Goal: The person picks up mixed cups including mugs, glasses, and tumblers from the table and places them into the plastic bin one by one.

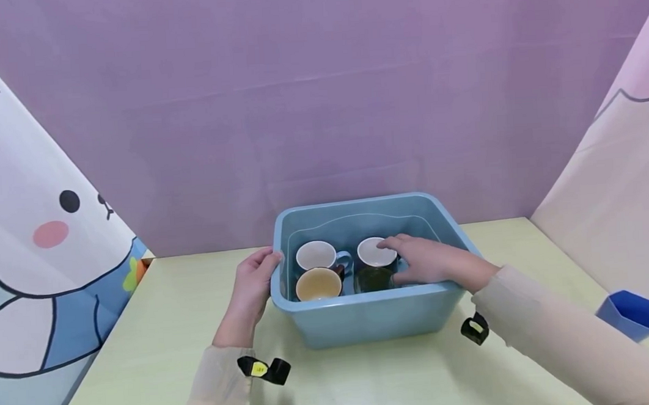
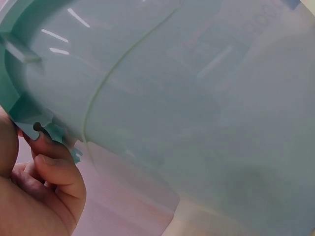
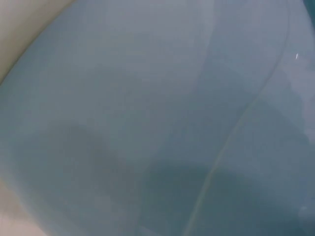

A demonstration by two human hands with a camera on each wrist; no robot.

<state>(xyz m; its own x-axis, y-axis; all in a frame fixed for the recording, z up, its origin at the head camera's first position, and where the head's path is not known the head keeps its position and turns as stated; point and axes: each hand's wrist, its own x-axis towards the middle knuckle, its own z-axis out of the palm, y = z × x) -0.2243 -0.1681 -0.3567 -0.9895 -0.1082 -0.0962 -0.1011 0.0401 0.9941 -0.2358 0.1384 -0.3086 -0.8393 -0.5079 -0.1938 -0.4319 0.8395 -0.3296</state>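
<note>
A light blue plastic tub stands on the table. My left hand grips its left rim, and in the left wrist view the fingers curl beneath the edge. Inside are a light blue mug with a white interior, a mug with a cream interior, a dark mug with a white interior and a dark green glass. My right hand reaches over the right rim, thumb and fingers apart; its fingertips are over the dark mug, its thumb beside the glass. The right wrist view shows only the tub's wall.
The pale yellow-green table extends around the tub. A purple backdrop rises behind it, with printed panels at both sides. At the far right is a blue open-topped holder.
</note>
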